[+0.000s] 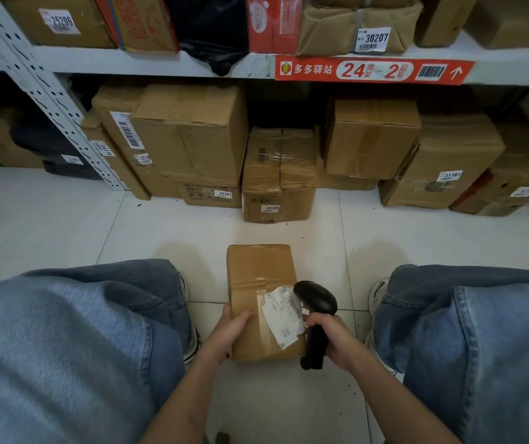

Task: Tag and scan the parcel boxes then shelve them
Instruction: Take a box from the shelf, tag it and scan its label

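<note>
The scanner (316, 299), gripped by the right hand (332, 339), hides part of the crumpled label (284, 318) on the box (261, 270) the left hand (228, 331) holds, with parcels (192, 136) stacked far behind.

Loose, faded blue denim jeans (64, 331) dominate the worker's outfit, the cloth showing a fine twill grain and a stitched seam down the right leg (481, 331). Pale trainers show at the wide hems: the left shoe (192, 346) is white-soled with dark trim and the right shoe (376, 294) is whitish-grey. The left hand (228, 334), right hand (330, 338) and both forearms are bare.
</note>
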